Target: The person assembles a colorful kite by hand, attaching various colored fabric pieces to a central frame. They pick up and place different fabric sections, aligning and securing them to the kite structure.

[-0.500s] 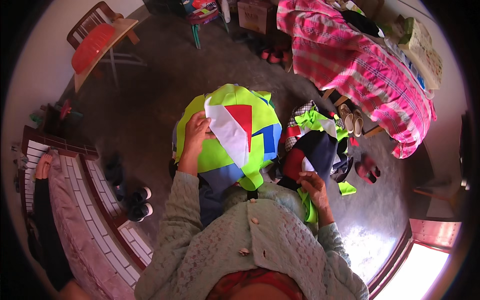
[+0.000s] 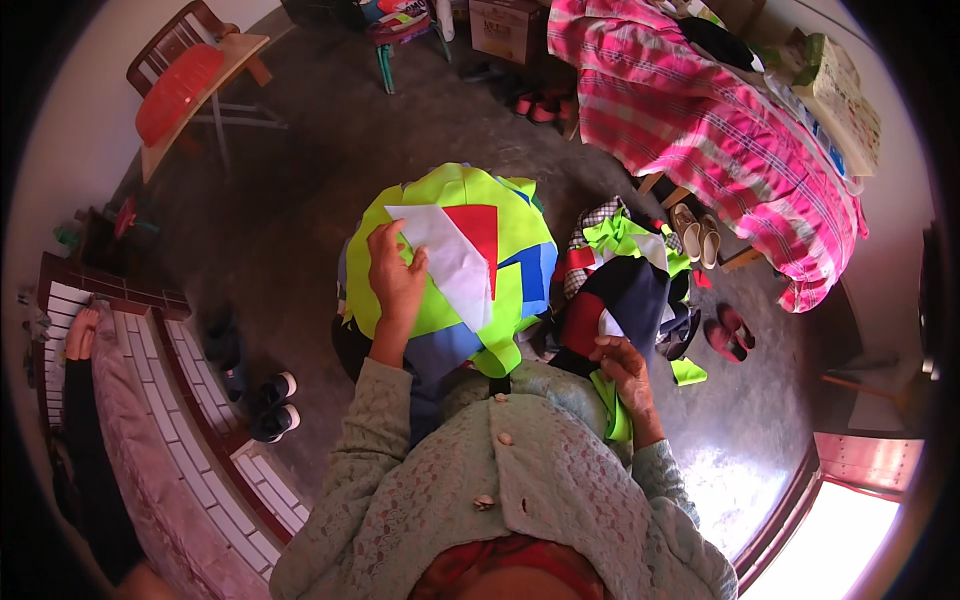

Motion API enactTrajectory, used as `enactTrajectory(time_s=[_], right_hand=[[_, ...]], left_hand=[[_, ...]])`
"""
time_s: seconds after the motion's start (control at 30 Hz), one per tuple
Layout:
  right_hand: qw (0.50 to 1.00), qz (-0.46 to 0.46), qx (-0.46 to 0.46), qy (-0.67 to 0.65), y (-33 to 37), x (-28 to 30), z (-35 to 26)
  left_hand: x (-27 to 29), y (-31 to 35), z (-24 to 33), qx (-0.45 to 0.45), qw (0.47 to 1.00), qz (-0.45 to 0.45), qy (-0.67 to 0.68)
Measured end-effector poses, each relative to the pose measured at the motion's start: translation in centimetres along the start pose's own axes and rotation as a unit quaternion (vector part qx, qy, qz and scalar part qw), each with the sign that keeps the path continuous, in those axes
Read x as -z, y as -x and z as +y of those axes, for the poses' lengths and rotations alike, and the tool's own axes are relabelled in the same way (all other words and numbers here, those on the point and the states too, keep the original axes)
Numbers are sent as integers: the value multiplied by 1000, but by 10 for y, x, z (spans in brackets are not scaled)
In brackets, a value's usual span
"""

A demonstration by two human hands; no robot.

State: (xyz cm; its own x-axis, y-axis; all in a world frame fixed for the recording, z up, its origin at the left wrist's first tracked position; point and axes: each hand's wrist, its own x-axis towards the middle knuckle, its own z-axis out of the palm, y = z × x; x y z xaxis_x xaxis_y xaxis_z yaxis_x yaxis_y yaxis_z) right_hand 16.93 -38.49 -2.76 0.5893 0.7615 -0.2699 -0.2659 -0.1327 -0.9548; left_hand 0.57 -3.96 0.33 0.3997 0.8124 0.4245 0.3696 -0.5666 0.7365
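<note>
Before me, at my lap, a rounded bundle of patchwork cloth [image 2: 452, 185] shows lime green, blue and red pieces. A pointed white cloth piece [image 2: 455, 258] lies slantwise across its top. My left hand [image 2: 398, 285] rests at that piece's upper left edge, thumb and fingers apart, fingertips touching it. Lower right, my right hand [image 2: 627, 375] has thumb and forefinger pinched together; what is between them, if anything, is too small to make out. A lime green strip [image 2: 612, 408] hangs beside that hand. Just beyond it lies a dark navy and red cloth [image 2: 632, 290].
Mixed fabric scraps [image 2: 615, 235] are heaped at the right. Farther out are tan shoes [image 2: 697, 235], dark red slippers [image 2: 729, 332] and a pink plaid cover [image 2: 700, 130]. At left stand black shoes [image 2: 274, 408], a wooden chair [image 2: 170, 50], and another person's arm [image 2: 85, 420].
My left hand has shifted slightly left, and the upper corner of the white cloth piece has moved left with it. The right hand stays pinched in nearly the same place.
</note>
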Motion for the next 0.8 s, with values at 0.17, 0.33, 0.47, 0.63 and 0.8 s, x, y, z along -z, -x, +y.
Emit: enactTrajectory(time_s=[0.17, 0.33, 0.47, 0.63, 0.8], right_hand=[[999, -18, -13, 36, -4, 2, -4], [999, -10, -11, 35, -4, 4, -1], [1000, -12, -14, 17, -4, 3, 1], [1000, -10, -3, 20, -5, 2, 2], [1000, -7, -14, 24, -4, 1, 0]], left_hand=[[-9, -26, 20, -176, 973, -113, -101], [-21, -27, 23, -262, 935, -201, -133], [-12, -24, 17, -211, 955, -193, -77], [9, -20, -3, -144, 971, -190, 32], [24, -21, -15, -137, 974, -175, 42]])
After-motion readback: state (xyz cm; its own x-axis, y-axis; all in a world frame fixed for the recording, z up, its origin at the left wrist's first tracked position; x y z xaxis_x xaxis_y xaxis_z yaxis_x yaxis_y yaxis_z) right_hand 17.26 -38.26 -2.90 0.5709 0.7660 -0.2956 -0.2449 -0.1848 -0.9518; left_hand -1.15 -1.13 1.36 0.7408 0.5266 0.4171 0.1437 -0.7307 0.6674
